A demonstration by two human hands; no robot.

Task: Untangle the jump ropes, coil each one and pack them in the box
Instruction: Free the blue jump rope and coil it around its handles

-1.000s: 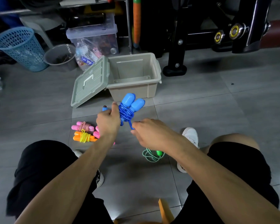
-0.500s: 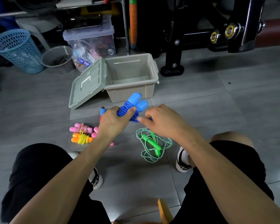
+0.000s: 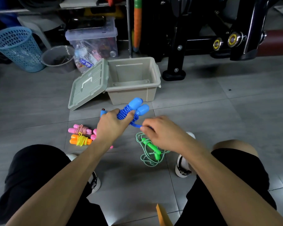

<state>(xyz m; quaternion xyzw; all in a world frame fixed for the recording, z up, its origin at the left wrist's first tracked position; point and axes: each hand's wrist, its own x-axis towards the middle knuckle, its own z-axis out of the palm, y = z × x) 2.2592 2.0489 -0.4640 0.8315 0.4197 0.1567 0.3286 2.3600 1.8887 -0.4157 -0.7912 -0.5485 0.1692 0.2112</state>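
Left hand (image 3: 112, 126) grips the blue plastic jump rope (image 3: 131, 111), fingers curled round the cord wound over its two light-blue handles; bundle held in the air, in front of the box. Right hand (image 3: 162, 132) pinches the loose blue cord end between thumb and fingertips, just right of and below the bundle.

Open beige plastic storage box (image 3: 151, 74) on the grey tiled floor (image 3: 203, 111), nothing visible inside. Its grey-green lid (image 3: 88, 84) with white handle leans against the box's left side.

On the floor left of the left hand: pink-handled jump rope (image 3: 80, 129), coiled with red-white cord, and just below it, touching, an orange-handled jump rope (image 3: 80, 140) coiled with yellow cord. More pink handles partly hidden behind the left wrist. Small blue handle tip with a red spot peeks out just above the left hand, rest hidden.

Green-handled jump rope (image 3: 151, 149) with green-white cord lies loose, uncoiled, on the floor under the right hand.

Background: blue mesh plastic basket (image 3: 18, 48), grey round bucket (image 3: 58, 57), clear lidded plastic bin (image 3: 95, 43) of odds and ends, black gym machine frame (image 3: 203, 38).

Person is seated, black shorts, white shoes.
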